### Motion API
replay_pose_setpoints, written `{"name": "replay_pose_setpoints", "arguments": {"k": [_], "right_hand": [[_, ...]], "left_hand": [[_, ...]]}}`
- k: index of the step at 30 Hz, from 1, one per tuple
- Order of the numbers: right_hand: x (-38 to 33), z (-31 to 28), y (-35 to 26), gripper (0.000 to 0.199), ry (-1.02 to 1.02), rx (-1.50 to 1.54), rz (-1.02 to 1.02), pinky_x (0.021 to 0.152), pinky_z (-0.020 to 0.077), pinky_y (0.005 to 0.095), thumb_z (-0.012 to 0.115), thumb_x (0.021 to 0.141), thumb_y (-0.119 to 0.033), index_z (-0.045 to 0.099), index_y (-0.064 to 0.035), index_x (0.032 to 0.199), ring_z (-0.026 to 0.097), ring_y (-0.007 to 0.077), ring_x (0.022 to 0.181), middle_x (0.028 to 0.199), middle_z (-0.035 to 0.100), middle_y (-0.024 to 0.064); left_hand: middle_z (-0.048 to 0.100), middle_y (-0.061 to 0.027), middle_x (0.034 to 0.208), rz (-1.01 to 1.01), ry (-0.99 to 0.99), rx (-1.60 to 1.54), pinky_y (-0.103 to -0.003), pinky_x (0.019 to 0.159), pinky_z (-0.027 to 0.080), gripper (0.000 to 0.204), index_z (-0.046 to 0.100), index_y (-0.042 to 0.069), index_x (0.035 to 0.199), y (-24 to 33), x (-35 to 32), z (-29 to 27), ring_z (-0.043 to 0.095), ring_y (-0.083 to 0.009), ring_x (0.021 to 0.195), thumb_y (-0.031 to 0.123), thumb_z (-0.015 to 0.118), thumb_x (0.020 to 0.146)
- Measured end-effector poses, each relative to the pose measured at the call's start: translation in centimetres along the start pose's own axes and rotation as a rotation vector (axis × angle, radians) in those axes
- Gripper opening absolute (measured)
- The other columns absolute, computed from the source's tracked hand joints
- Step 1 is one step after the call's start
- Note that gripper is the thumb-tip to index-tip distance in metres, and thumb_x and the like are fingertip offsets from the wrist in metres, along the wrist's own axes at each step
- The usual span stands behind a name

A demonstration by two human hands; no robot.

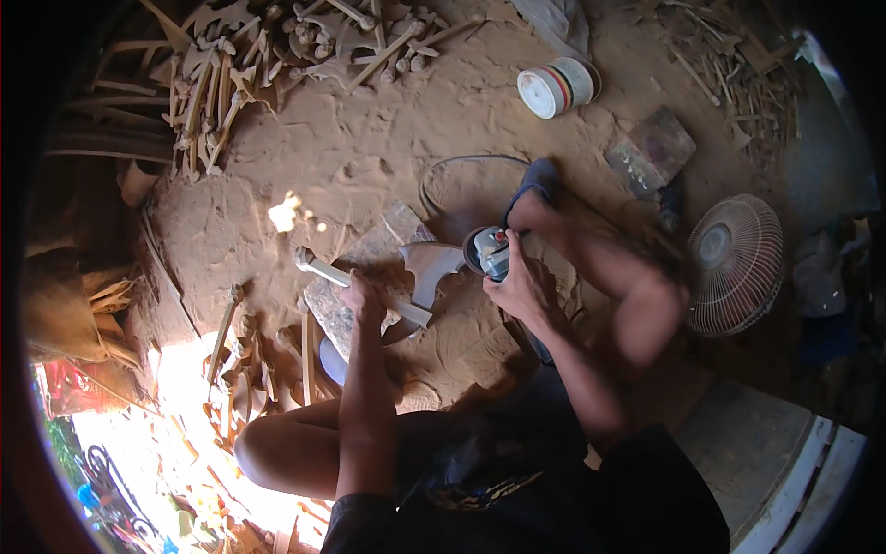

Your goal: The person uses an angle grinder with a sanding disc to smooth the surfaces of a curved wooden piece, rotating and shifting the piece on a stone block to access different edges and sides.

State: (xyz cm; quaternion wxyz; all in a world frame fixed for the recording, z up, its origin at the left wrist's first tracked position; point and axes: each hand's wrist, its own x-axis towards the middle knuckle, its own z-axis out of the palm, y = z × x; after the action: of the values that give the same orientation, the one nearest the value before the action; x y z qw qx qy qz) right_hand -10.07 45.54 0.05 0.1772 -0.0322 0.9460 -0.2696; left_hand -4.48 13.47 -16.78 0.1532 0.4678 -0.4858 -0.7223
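Observation:
My left hand [363, 297] is closed around a pale carved wooden piece [330, 271] with a knobbed end and a flat, curved bracket [432, 266] on its other side. It is held over a rough stone block [325, 314]. My right hand [521, 284] grips an angle grinder [494, 254] whose round disc [472, 249] faces the bracket. The disc is close to the bracket's edge; whether they touch I cannot tell. A cable [452, 160] loops on the sand beyond the grinder, near my slippered foot [538, 175].
Piles of similar wooden pieces [198, 102] lie far left, more [245, 369] near my left knee. A white tub [544, 90] lies tipped on the sand. A dusty square block [651, 152] and a caged fan [736, 265] stand right. Wood scraps [724, 78] heap far right.

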Motion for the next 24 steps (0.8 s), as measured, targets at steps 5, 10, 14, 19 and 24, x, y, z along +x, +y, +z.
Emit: {"name": "replay_pose_setpoints", "arguments": {"k": [5,10,14,19,24], "right_hand": [[-1.0,0.1,0.3,0.098,0.066,-0.016,0.056,0.092,0.0583,0.0578,0.079,0.088,-0.027,0.027,-0.0077,0.168,0.073,0.0505,0.106,0.122,0.073,0.0320],[-2.0,-0.7,0.1,0.098,0.067,0.116,-0.011,0.093,0.0563,0.0594,0.082,0.085,-0.027,0.029,-0.0119,0.166,0.072,0.0526,0.108,0.128,0.070,0.0315],[-2.5,-0.8,-0.9,0.099,-0.019,0.146,-0.173,0.093,0.0574,0.0583,0.084,0.084,-0.028,0.029,-0.0113,0.165,0.071,0.0525,0.108,0.126,0.071,0.0303],[-3.8,0.0,-2.9,0.098,-0.154,0.136,-0.250,0.091,0.0574,0.0564,0.085,0.083,-0.026,0.030,-0.0118,0.163,0.071,0.0516,0.111,0.127,0.070,0.0294],[-4.3,0.5,-3.8,0.097,-0.144,0.149,-0.326,0.088,0.0577,0.0586,0.085,0.083,-0.028,0.031,-0.0120,0.163,0.072,0.0537,0.104,0.123,0.072,0.0307]], "left_hand": [[0.055,-0.0044,0.071,-0.043,0.043,-0.065,-0.034,0.048,0.048,0.036,0.056,0.006,0.087,0.9,-0.6,1.2,0.055,-0.0163,0.055,0.037,0.068,0.103],[0.056,-0.0067,0.075,-0.133,0.225,-0.005,-0.035,0.049,0.049,0.033,0.057,0.003,0.090,2.4,-0.8,2.4,0.055,-0.0187,0.055,0.032,0.067,0.102],[0.055,-0.0056,0.071,-0.129,0.243,0.025,-0.037,0.046,0.047,0.031,0.057,0.004,0.088,2.5,-0.8,2.4,0.056,-0.0192,0.053,0.029,0.066,0.103],[0.056,-0.0054,0.069,-0.128,0.298,0.034,-0.038,0.045,0.047,0.032,0.060,0.003,0.088,2.8,-1.1,2.8,0.056,-0.0200,0.051,0.030,0.069,0.102],[0.059,-0.0070,0.069,-0.135,0.278,0.080,-0.038,0.045,0.046,0.036,0.060,0.002,0.090,2.9,-1.4,2.8,0.057,-0.0202,0.052,0.034,0.071,0.103]]}}
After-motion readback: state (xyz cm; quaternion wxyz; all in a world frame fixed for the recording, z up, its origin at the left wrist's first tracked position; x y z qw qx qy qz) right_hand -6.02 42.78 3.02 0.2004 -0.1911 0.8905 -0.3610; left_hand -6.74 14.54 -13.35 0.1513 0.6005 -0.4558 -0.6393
